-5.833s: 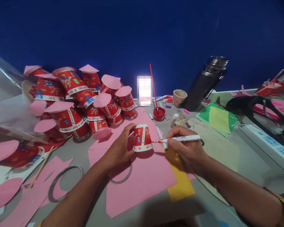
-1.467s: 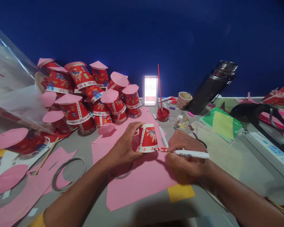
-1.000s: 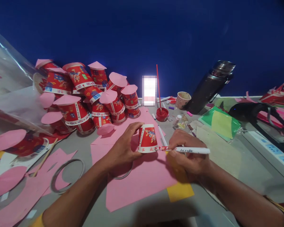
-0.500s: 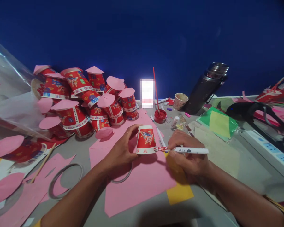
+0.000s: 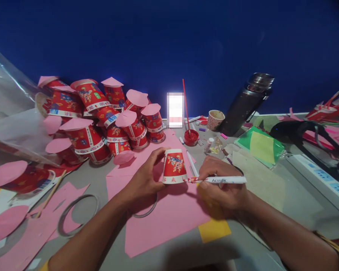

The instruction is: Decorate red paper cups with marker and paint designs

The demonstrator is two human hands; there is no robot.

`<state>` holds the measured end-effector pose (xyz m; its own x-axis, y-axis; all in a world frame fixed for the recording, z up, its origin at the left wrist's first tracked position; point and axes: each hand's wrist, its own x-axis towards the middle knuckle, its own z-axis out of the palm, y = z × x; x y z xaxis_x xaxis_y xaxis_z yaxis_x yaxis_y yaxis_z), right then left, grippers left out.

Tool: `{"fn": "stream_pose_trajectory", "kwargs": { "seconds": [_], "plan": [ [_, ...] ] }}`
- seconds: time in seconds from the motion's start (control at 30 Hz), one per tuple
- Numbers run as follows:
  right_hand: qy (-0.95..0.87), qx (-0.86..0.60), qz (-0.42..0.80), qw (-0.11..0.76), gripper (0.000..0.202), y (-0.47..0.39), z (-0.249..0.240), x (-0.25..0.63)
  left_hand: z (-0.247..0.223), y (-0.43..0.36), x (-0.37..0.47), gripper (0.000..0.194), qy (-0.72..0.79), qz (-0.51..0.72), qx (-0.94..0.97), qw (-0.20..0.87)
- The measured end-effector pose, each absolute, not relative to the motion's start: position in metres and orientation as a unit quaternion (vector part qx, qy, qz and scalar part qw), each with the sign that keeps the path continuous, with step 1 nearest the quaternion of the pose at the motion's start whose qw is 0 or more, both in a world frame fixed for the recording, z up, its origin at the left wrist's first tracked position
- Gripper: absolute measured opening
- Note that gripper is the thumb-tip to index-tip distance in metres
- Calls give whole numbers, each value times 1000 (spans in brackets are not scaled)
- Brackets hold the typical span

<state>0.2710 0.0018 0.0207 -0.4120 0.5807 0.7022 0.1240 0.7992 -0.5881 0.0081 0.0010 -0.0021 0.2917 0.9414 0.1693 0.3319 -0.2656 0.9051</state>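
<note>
An upside-down red paper cup (image 5: 174,165) with a white rim band is gripped in my left hand (image 5: 147,175), thumb low and fingers behind it. Small red marks show on the left part of that band. My right hand (image 5: 223,184) pinches a white acrylic paint marker (image 5: 228,180), held nearly level. Its red-stained tip points left and meets or nearly meets the band's right side. Beneath the hands lies a pink paper sheet (image 5: 164,233), with a yellow paper piece (image 5: 214,230) at its right edge.
Several red cups with pink paper cones (image 5: 81,135) are piled at the left. Tape rings (image 5: 78,214) and pink scraps lie in front. Behind stand a red paint pot (image 5: 191,138) with a brush, a paper cup (image 5: 216,120) and a black flask (image 5: 245,105). A power strip (image 5: 322,180) is at right.
The marker tip has shifted very slightly left and down along the cup's rim band. My left hand and the cup have hardly moved.
</note>
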Motion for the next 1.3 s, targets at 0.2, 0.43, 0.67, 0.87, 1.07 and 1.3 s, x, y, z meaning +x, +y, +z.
{"fn": "stream_pose_trajectory", "kwargs": {
  "seconds": [0.2,0.43,0.67,0.87,1.07,1.3],
  "plan": [
    [-801,-220,215,514,12,2,19,269,-1,2,8,84,461,382,696,396],
    [-796,-227,235,510,12,2,19,271,-3,1,9,84,467,393,691,387],
    [-794,-236,222,515,11,5,16,270,-4,2,7,83,470,387,702,370],
    [-779,-238,249,523,12,2,17,270,-7,3,5,86,464,387,704,374],
    [-793,-225,245,510,12,3,17,269,-5,3,6,83,460,386,706,375],
    [-773,-238,268,523,11,3,15,268,-3,2,7,83,470,378,704,375]
  ]
}}
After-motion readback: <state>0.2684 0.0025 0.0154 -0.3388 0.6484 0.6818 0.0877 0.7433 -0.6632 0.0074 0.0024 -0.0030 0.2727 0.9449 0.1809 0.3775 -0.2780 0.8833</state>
